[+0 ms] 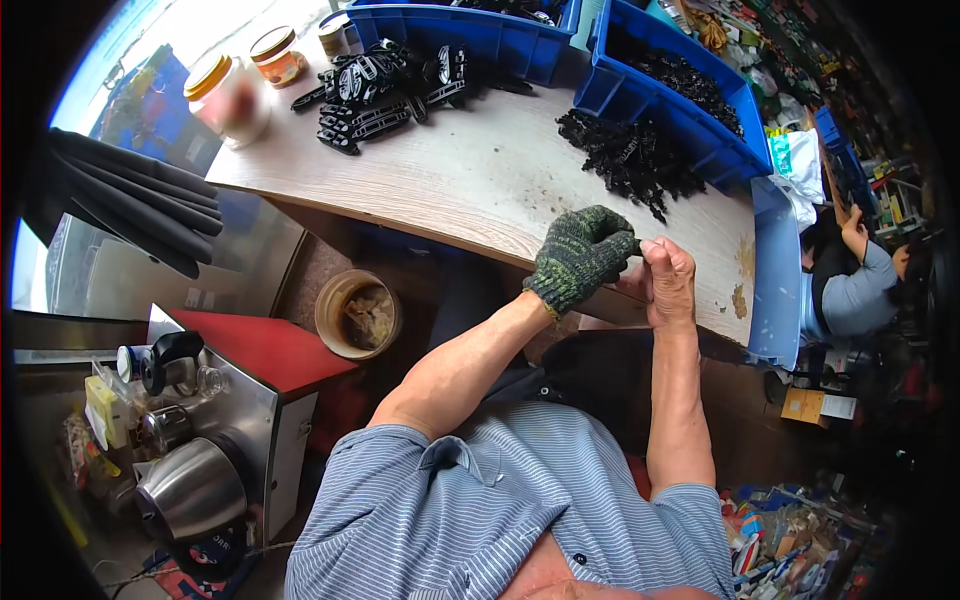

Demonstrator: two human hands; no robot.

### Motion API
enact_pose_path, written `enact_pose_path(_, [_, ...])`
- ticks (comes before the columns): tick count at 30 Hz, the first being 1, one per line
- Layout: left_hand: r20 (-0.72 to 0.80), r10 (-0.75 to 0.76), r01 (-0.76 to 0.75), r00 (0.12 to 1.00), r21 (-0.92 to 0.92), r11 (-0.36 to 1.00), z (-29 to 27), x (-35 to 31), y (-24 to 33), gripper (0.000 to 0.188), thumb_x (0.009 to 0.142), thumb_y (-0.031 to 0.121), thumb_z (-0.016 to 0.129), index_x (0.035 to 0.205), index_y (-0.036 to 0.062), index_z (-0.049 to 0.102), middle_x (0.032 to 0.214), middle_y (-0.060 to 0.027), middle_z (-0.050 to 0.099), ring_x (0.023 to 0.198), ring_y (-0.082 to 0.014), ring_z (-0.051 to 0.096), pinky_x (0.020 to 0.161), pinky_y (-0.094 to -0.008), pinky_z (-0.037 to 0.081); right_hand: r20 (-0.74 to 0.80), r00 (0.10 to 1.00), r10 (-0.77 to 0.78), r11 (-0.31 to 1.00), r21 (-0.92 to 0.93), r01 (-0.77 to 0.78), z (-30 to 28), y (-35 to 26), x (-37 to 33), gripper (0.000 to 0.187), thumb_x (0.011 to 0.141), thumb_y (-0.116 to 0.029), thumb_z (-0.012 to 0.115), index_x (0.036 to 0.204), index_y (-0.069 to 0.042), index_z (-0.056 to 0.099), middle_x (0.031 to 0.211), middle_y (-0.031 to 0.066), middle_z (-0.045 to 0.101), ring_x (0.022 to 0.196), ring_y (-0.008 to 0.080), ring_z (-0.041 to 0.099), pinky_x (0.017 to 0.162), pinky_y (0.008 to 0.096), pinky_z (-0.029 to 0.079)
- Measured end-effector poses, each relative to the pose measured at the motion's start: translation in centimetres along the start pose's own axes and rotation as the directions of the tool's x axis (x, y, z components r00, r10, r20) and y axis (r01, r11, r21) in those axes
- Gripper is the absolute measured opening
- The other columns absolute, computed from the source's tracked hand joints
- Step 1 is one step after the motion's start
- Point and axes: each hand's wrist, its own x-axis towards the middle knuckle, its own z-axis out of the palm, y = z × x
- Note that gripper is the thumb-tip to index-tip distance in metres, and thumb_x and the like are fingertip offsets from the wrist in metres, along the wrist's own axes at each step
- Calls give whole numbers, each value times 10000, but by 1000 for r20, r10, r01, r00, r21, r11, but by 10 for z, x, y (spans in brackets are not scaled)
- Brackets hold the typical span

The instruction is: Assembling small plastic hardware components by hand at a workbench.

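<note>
My left hand (582, 256), in a dark green knitted glove, is closed at the near edge of the table. Its fingertips meet those of my bare right hand (668, 278), which pinches with thumb and forefinger. A tiny dark piece shows between the fingertips; its kind is too small to tell. Just beyond my hands lies a heap of small black plastic parts (632, 158). Farther left on the table is a pile of longer black pieces with silvery outlines (372, 92).
Blue bins (590, 95) of black parts stand at the back, with lidded jars (222, 98) at the far left. A pale wooden table (450, 180) spans the front. Below left are a bucket (330, 325) and a steel kettle (198, 490). Another person's sleeve (862, 292) shows at right.
</note>
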Motion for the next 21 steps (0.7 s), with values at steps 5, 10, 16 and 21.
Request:
enact_pose_path(5, [20, -7, 5, 1000, 118, 993, 0, -1, 8, 232, 897, 203, 715, 978, -10, 675, 810, -91, 712, 690, -134, 687, 612, -288, 560, -16, 998, -59, 998, 24, 60, 2, 3, -1, 430, 859, -415, 754, 694, -114, 495, 510, 11, 485, 417, 116, 503, 450, 295, 522])
enact_pose_path(10, [32, 13, -17, 999, 98, 995, -3, -4, 8, 239, 902, 213, 705, 987, -9, 680, 810, -100, 712, 696, -139, 688, 632, -300, 558, -17, 998, -67, 994, 80, 68, 6, 5, -3, 392, 887, -362, 740, 702, -128, 486, 533, -54, 431, 426, 78, 468, 413, 259, 449])
enact_pose_path(16, [58, 221, -227, 974, 350, 909, -7, -8, -3, 276, 894, 238, 713, 1071, 30, 677, 939, -141, 711, 835, -234, 701, 756, -360, 551, -28, 993, -118, 990, 79, 120, -16, 11, -1, 318, 893, -273, 676, 687, -123, 486, 471, -6, 427, 424, 137, 502, 511, 307, 542])
enact_pose_path(21, [-54, 752, -323, 657, 881, 346, -87, 9, 23, 335, 807, 179, 712, 1129, 103, 659, 1084, -135, 665, 1026, -354, 615, 892, -454, 504, -181, 983, -19, 967, 245, 64, -30, 1, -6, 403, 898, -375, 647, 627, -107, 515, 442, 33, 371, 523, 229, 565, 702, 521, 600])
